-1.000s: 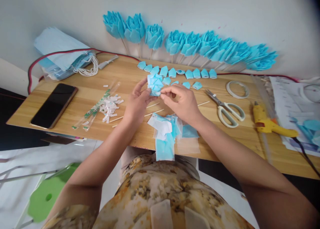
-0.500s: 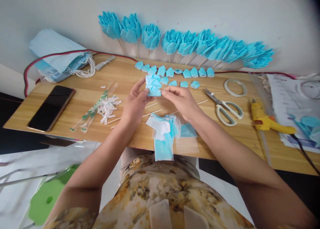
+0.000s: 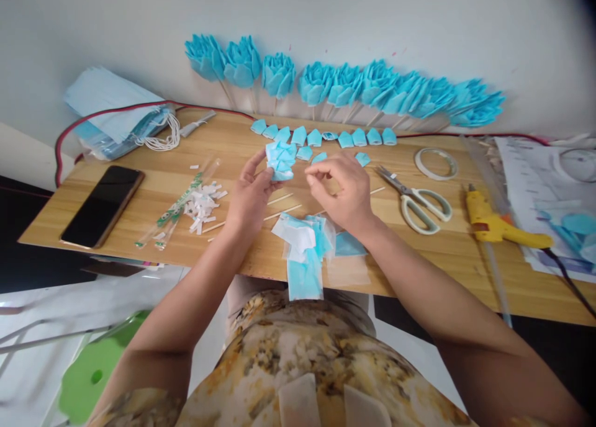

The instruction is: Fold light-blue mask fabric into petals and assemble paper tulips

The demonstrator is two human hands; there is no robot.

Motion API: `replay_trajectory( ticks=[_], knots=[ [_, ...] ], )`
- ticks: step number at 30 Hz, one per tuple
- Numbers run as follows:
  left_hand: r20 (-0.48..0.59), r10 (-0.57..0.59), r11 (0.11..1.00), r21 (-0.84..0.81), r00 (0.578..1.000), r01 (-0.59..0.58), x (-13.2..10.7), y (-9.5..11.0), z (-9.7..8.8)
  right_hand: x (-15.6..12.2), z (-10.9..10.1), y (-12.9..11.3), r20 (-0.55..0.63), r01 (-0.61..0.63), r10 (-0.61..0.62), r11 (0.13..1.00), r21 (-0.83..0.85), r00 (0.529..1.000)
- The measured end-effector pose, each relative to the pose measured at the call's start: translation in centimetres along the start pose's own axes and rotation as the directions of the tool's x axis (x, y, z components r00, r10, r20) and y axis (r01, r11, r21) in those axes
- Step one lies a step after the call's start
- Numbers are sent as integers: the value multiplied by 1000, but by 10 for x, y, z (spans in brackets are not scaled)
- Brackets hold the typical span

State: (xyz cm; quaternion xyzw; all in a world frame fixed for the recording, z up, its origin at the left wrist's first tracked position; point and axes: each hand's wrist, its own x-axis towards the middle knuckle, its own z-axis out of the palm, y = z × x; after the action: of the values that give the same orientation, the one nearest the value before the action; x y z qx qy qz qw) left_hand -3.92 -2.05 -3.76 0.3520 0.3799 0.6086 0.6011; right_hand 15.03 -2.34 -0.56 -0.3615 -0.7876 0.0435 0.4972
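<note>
My left hand [image 3: 254, 194] grips a light blue folded fabric piece [image 3: 280, 160] with creased, overlapping folds, thumb in front and fingers behind. Just to the right, my right hand [image 3: 342, 188] is apart from that piece, its thumb and forefinger tips close together in a pinch. Whether anything small sits between them cannot be made out. Beyond both hands lies a row of folded blue petals [image 3: 315, 138], with a few more in front, partly hidden by my right hand. A pile of blue and white fabric pieces [image 3: 305, 275] overhangs the table's near edge.
Blue fabric flowers [image 3: 242, 64] on sticks lean along the wall. Scissors [image 3: 423, 210], a tape roll [image 3: 436, 164] and a yellow glue gun [image 3: 505, 228] lie right. A phone [image 3: 103, 206], white scraps [image 3: 202, 206] and a stack of masks [image 3: 116, 107] are left.
My right hand has let go of the fabric piece's lower edge, drawn slightly right and curled its fingers. The piece's lower strip now looks folded up. The view has shifted a little.
</note>
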Motion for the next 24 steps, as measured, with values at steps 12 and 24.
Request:
replay_trajectory(
  ticks=[12, 24],
  knots=[
    [-16, -16, 996, -84, 1000, 15, -3, 3, 7, -9, 10, -2, 60, 233, -225, 939, -252, 973],
    [8, -26, 998, -58, 1000, 27, -3, -1, 6, -10, 13, 6, 130, 92, -62, 966, -240, 990]
  ],
)
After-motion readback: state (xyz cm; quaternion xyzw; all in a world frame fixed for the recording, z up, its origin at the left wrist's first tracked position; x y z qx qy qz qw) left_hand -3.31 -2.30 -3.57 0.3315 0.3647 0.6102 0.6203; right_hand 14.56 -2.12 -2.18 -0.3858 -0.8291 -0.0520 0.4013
